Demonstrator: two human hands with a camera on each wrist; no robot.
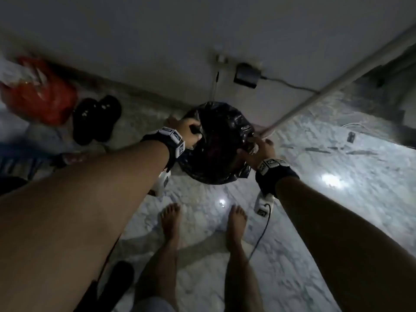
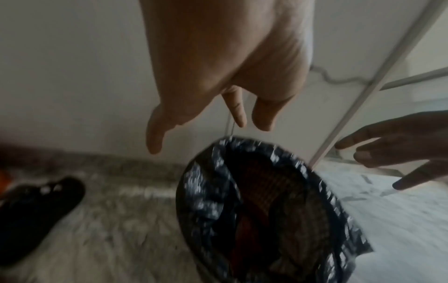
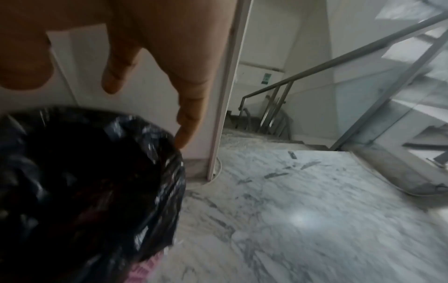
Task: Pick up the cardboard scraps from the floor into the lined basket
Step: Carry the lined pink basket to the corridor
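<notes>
The basket, lined with a black plastic bag (image 1: pixel 225 109), stands on the marble floor by the wall. My left hand (image 1: pixel 189 131) is at its left rim; in the left wrist view its fingers (image 2: pixel 238 114) hang straight and relaxed above the liner (image 2: pixel 208 191), holding nothing. My right hand (image 1: pixel 261 147) is at the right rim with fingers spread (image 2: pixel 387 153), one fingertip (image 3: pixel 185 137) touching the liner edge (image 3: pixel 167 172). Thin dark scraps (image 1: pixel 315 149) and a small dark piece (image 1: pixel 350 136) lie on the floor to the right, also visible as scraps (image 3: pixel 292 154). The basket's contents are too dark to make out.
A red bag (image 1: pixel 42 95) and black sandals (image 1: pixel 94 118) sit at the left by the wall. A plugged-in charger (image 1: pixel 245 75) hangs above the basket. A white door frame (image 3: pixel 225 86) stands beside it. Stairs with a metal railing (image 3: pixel 266 107) descend beyond. My bare feet (image 1: pixel 171 224) are just before the basket.
</notes>
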